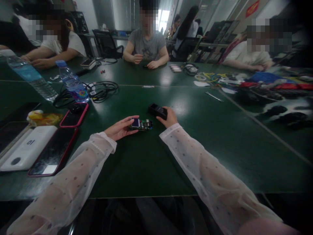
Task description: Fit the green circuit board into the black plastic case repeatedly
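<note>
Near the middle of the green table [144, 166], my left hand [119, 128] grips a small circuit board [144, 124] by its left end. The board carries a little screen, and my thumb lies by that screen. Just to the right, my right hand [170, 117] is closed on the right end of a black plastic case [156, 110], a small box shape with a dark recess on top. Board and case are apart, the case slightly farther from me. The fingertips under both things are partly hidden.
Phones, including a red-edged phone [55, 151], a white power bank [30, 147], a water bottle [72, 81] and black cables [105, 91] lie to the left. A wrench [214, 97] and jumbled wires [220, 78] are at right. Other people sit across the table.
</note>
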The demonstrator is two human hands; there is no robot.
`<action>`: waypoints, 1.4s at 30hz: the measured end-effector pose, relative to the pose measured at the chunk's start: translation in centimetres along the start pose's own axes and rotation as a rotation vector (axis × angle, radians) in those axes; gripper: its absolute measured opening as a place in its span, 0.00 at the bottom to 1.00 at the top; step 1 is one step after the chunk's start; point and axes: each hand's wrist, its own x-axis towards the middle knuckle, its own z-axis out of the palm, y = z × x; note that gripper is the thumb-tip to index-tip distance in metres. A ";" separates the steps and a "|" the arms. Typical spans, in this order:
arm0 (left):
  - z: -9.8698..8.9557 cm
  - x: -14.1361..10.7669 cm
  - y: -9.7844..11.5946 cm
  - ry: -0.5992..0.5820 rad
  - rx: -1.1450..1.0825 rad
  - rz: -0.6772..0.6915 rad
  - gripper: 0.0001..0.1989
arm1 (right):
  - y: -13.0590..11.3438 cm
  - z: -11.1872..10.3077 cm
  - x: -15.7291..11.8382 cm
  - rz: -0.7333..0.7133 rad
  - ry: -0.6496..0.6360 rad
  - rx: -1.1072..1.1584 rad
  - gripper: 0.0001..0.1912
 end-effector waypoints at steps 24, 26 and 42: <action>0.1 0.1 0.2 0.052 -0.076 -0.039 0.16 | 0.1 -0.1 0.0 -0.018 -0.008 0.007 0.31; 0.1 0.1 0.2 0.053 -0.085 -0.039 0.16 | 0.1 -0.1 0.0 -0.015 0.000 0.005 0.31; -0.1 0.2 0.3 0.061 -0.089 -0.075 0.18 | -0.1 -0.3 -0.1 -0.016 -0.015 0.005 0.31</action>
